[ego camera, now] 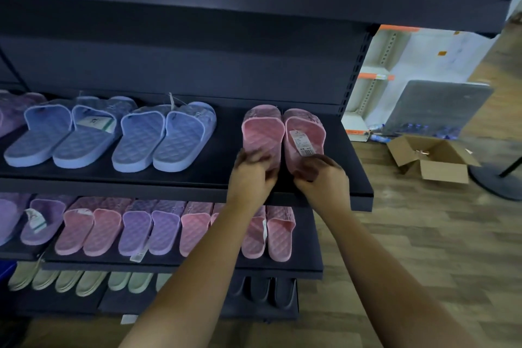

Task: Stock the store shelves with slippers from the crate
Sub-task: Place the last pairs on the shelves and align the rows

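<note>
Two pink slippers sit side by side, touching, near the right end of the middle shelf (169, 182), toes pointing far. The left hand (251, 176) curls its fingers round the heel of the left pink slipper (261, 133). The right hand (322, 179) grips the heel of the right pink slipper (303, 128), which carries one white tag (302, 144). Both heels lie just behind the shelf's near edge, and the right slipper is near the shelf's right edge. To the left a bare strip of shelf separates the pair from four blue slippers (166, 138), set in two pairs. The lower shelf (180, 265) holds pink and purple pairs, some hidden behind the left arm, so their count is unclear. One open cardboard box (443, 171) stands on the floor to the right.
</note>
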Demonstrator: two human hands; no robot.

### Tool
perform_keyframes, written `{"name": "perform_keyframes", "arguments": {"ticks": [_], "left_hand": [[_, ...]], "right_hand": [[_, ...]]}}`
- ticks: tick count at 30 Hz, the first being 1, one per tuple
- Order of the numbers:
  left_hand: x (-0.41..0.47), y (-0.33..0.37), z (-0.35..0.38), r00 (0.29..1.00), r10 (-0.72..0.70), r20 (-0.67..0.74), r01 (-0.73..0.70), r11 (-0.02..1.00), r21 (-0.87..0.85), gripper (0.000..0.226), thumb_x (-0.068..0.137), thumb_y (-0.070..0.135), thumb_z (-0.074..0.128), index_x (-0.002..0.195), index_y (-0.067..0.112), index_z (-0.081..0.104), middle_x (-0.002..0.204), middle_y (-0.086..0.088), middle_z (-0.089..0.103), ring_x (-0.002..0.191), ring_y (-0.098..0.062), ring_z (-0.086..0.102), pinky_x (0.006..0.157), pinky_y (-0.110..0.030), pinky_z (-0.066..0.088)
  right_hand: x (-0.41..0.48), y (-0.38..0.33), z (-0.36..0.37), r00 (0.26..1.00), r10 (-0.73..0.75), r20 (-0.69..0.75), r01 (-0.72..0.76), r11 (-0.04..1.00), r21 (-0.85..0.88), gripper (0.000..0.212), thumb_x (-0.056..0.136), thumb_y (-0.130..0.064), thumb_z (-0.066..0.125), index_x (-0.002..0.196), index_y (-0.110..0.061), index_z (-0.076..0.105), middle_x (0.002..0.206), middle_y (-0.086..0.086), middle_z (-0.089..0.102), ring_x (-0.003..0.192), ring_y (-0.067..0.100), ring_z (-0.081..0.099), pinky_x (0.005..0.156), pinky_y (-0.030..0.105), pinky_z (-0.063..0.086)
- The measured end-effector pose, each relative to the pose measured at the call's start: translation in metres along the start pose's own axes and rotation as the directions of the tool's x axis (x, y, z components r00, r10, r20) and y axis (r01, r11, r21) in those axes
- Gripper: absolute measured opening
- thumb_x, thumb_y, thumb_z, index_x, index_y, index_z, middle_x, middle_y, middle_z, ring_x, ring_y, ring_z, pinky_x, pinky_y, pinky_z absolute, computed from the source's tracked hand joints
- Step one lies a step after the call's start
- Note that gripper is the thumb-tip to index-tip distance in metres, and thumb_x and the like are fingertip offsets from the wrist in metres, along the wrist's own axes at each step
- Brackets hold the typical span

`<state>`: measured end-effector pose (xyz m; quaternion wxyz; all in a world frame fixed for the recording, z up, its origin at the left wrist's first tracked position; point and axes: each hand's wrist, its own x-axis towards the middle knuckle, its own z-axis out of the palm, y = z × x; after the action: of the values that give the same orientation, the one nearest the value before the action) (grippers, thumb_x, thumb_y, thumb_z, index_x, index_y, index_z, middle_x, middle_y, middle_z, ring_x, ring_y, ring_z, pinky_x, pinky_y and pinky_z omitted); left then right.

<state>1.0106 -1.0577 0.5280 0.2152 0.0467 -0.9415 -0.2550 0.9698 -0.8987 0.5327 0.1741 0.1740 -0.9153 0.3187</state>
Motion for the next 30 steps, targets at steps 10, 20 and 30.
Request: {"name": "perform_keyframes", "arguments": {"ticks": [10,20,30], "left_hand": [[-0.005,0.002,-0.012,0.997,0.071,0.025,-0.072,0.995,0.063,0.033,0.079,0.025,0.064,0.110,0.013,0.069,0.120,-0.007,0.064,0.111,-0.036,0.055,0.092,-0.044,0.047],[-0.003,-0.099,-0.100,0.928,0.057,-0.367,0.021,0.979,0.205,0.032,0.088,0.030,0.048,0.103,0.014,0.072,0.103,-0.004,0.069,0.096,-0.030,0.060,0.082,-0.041,0.047],[-0.017,-0.204,-0.127,0.971,-0.052,-0.234,0.092,0.983,0.162,0.048,0.078,0.045,0.050,0.104,0.011,0.072,0.117,-0.011,0.066,0.109,-0.042,0.058,0.088,-0.051,0.050]], "right_hand": [[0.001,-0.016,0.006,0.992,-0.022,-0.121,0.006,0.991,-0.132,0.039,0.065,-0.043,0.056,0.092,-0.015,0.063,0.102,0.005,0.061,0.102,0.033,0.045,0.083,0.040,0.033],[0.017,-0.118,0.082,0.957,-0.279,0.083,0.255,0.940,0.227,0.029,0.080,-0.033,0.060,0.099,-0.012,0.070,0.116,0.010,0.060,0.109,0.028,0.057,0.091,0.041,0.048],[0.005,-0.191,0.146,0.970,-0.140,0.200,0.123,0.988,0.096,0.053,0.072,-0.046,0.076,0.112,-0.014,0.065,0.129,0.011,0.055,0.115,0.035,0.052,0.093,0.039,0.047]]}}
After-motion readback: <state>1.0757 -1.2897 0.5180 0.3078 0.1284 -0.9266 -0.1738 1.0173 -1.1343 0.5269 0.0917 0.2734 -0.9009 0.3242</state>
